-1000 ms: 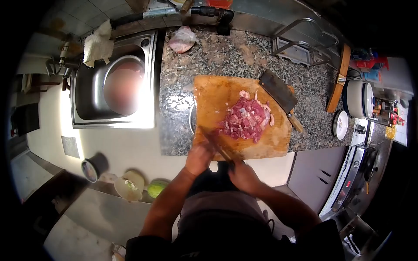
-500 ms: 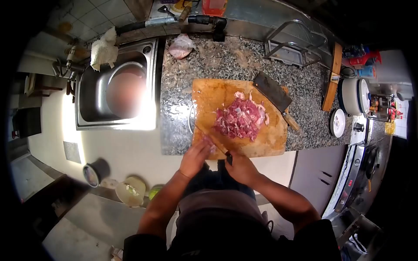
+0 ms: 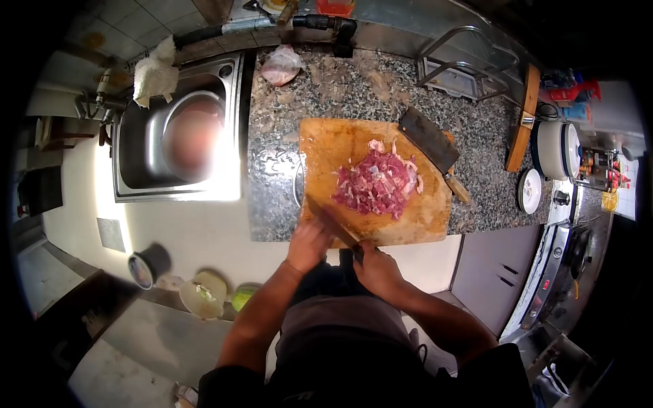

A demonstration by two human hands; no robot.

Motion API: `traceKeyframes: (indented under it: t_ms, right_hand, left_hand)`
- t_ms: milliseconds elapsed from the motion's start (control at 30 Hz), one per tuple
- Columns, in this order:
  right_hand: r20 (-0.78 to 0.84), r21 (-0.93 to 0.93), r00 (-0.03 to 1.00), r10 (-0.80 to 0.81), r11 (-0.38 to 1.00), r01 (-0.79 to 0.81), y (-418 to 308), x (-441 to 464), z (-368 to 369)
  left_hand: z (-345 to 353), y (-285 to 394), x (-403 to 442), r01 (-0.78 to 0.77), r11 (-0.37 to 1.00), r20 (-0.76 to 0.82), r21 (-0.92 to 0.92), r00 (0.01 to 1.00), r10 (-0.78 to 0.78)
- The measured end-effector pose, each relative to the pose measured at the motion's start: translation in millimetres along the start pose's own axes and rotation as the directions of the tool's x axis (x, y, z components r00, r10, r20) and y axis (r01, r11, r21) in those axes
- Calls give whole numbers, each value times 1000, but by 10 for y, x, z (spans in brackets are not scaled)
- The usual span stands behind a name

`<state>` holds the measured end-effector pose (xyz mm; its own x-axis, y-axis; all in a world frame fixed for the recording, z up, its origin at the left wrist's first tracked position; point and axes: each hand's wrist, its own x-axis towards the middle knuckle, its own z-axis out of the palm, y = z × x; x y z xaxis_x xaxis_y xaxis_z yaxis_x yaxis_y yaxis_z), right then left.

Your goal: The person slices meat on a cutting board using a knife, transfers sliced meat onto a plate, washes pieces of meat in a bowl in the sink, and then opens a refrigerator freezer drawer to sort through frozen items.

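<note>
My right hand (image 3: 378, 273) is closed round the handle of a kitchen knife (image 3: 335, 223). The blade slants up and left over the near left part of a wooden cutting board (image 3: 320, 146). Beside the blade, my left hand (image 3: 310, 242) has its fingers curled in at the board's near edge; what they hold is hidden. A heap of cut raw meat (image 3: 379, 183) lies mid-board, apart from both hands. A cleaver (image 3: 430, 140) rests across the board's upper right edge, its wooden handle pointing toward me.
On the left, a metal bowl (image 3: 169, 126) sits in the steel sink (image 3: 143, 153). A bagged pinkish lump (image 3: 281, 65) lies at the back of the granite counter (image 3: 367, 81). A metal rack (image 3: 469, 61), a white pot (image 3: 554, 149) and small plates (image 3: 529, 191) stand to the right.
The knife blade has turned, showing more of its dark flat side. My left hand has shifted slightly, and the pinkish piece formerly seen by its fingers is now out of sight.
</note>
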<state>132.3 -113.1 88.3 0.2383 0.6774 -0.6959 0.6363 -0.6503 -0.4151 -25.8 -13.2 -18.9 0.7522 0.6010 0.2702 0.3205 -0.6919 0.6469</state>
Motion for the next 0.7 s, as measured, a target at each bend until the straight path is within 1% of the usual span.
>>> traceKeyframes:
  t_ms: [133,167,200,233,267,300,333,400,433,467,500,533,567,600,633,667,700]
  right_hand:
    - [10,23,1000,11,1000,-11,-18,11,-26]
    - [9,22,1000,7,1000,-7,-15,6,-47]
    - [54,16,998,41,999,-42,9,-25,-66]
    - [104,8,992,78,997,-79,19,-35,-76]
    - [113,1,991,77,997,-78,40,75,-18]
    - [-68,-4,993,-95,995,95,69,275,99]
    - [-246,-31,935,-256,966,257,31,421,182]
    - [-300,-90,884,-359,933,348,-364,821,101]
    - [-310,-89,880,-360,932,350,-417,860,-16]
    - [-174,4,953,-247,968,252,-474,924,-190]
    - [-15,78,991,-134,988,135,-513,943,-324]
    - [-17,65,989,-150,986,151,-476,897,-420]
    - [-89,57,983,-161,984,166,-350,771,-483]
    - [-160,58,975,-155,984,166,-257,602,-473]
    - [-165,57,975,-151,985,163,-214,496,-445]
    - [-125,57,976,-179,981,187,-175,397,-414]
    - [-75,65,977,-200,977,205,-150,281,-354]
  left_hand:
    - [6,-3,11,-2,1000,-24,6,1000,2]
    - [16,-17,-20,15,1000,20,-5,1000,-15]
    - [3,-16,1,34,999,65,-17,997,-33]
    - [4,-17,19,40,999,65,-19,997,-39]
    - [15,-12,26,16,999,7,-39,1000,-16]
    - [16,-12,38,-10,998,-50,-57,999,7]
    - [41,-38,-1,-2,998,-43,-60,999,-1]
    - [106,-89,-78,14,998,-18,-54,1000,-15]
    - [70,-61,-63,68,994,28,-80,997,-66]
    - [43,-54,9,47,996,8,-70,999,-47]
    - [-27,4,91,24,996,-9,-86,1000,-25]
    - [-71,34,122,15,995,-24,-100,1000,-17]
    - [-61,48,94,0,998,-69,-65,998,-5]
    - [-90,100,44,7,997,-59,-76,998,-12]
    - [-105,105,68,1,996,-80,-84,997,-8]
    - [-107,92,102,-6,996,-107,-88,994,-3]
    - [-98,79,59,21,994,-71,-107,997,-28]
